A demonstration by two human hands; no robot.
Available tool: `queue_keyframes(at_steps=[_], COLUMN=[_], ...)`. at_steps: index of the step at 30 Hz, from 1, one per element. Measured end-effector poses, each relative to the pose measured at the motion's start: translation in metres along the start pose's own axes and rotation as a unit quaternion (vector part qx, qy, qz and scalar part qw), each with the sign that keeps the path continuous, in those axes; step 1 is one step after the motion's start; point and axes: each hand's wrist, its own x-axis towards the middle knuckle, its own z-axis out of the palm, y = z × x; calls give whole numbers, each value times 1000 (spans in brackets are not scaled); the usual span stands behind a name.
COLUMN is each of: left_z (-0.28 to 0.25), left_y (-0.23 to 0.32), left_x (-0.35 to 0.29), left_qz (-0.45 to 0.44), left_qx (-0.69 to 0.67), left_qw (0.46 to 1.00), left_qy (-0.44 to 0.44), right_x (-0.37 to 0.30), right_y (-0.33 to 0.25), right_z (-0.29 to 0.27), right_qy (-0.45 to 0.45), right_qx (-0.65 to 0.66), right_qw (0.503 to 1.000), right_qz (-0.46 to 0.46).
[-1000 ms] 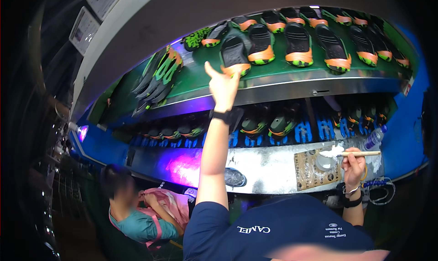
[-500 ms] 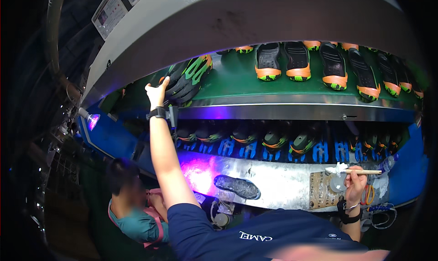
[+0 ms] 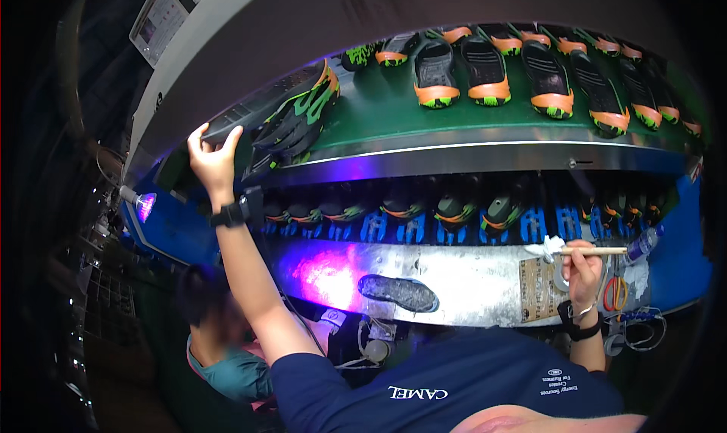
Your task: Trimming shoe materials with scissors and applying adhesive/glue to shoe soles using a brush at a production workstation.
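Note:
My left hand (image 3: 212, 164) is closed on the near end of a black shoe sole (image 3: 254, 113) with an orange and green rim, its thumb and fingers pinching the edges. That sole lies tilted over a stack of similar soles (image 3: 291, 136) on the green belt (image 3: 379, 123). My right hand (image 3: 584, 275) grips a thin wooden stick (image 3: 609, 250) level above the metal bench. A wad of white cloth or paper (image 3: 545, 248) is fixed on the stick's left end. On the bench lies a single dark sole (image 3: 398, 292), touched by neither hand.
Several orange-heeled soles (image 3: 485, 73) stand along the upper belt. Below, dark shoe uppers (image 3: 454, 213) sit in a row near blue holders (image 3: 533, 225). Cardboard (image 3: 536, 289), orange-handled scissors (image 3: 615, 293) and a clear bottle (image 3: 644, 242) are at right. A person (image 3: 227, 365) sits at lower left.
My left hand has moved left and out from the stack, gripping the end of the top sole. My right hand still holds the stick in nearly the same place. The view has shifted slightly.

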Motion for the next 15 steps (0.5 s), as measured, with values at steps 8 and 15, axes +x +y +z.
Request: queue_keyframes(at_steps=[8, 15], left_z=[-43, -1], left_y=[128, 168], left_x=[-112, -183], left_qz=[49, -19], left_qx=[-50, -168], left_qw=[990, 936], left_qy=[-122, -310], right_x=[13, -6], right_y=[11, 22], right_z=[49, 58], right_qy=[-169, -186], right_qx=[-33, -59], right_qw=[982, 975], right_qz=[72, 108])
